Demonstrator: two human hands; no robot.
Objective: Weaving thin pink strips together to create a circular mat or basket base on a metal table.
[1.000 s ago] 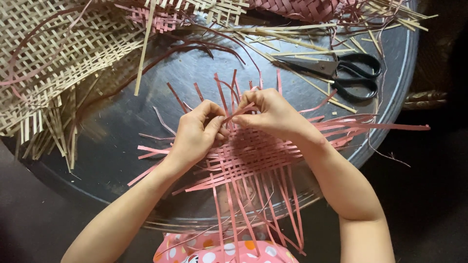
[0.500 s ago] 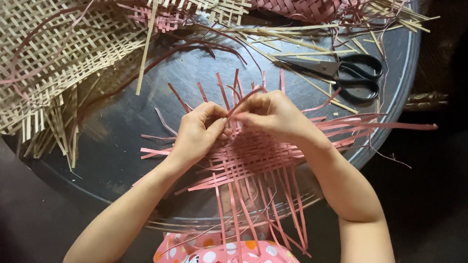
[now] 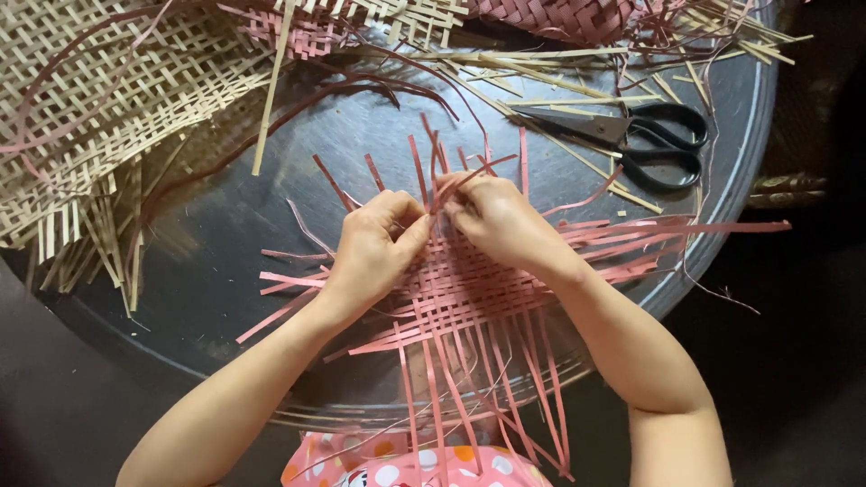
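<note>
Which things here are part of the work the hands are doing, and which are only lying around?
In use:
pink weave, under both hands
left hand and right hand, pinching its strips

Lying about:
scissors
tan mat
loose tan strips
pink woven piece, at the top edge
All rest on the round tray.

Under my hands I see a pink woven mat (image 3: 469, 298) in a criss-cross pattern on a dark grey round tray (image 3: 225, 225). Beyond my right hand (image 3: 496, 221) lie black scissors (image 3: 645, 144); beyond my left hand (image 3: 379, 248), a straw-coloured lattice mat (image 3: 117, 99).
</note>
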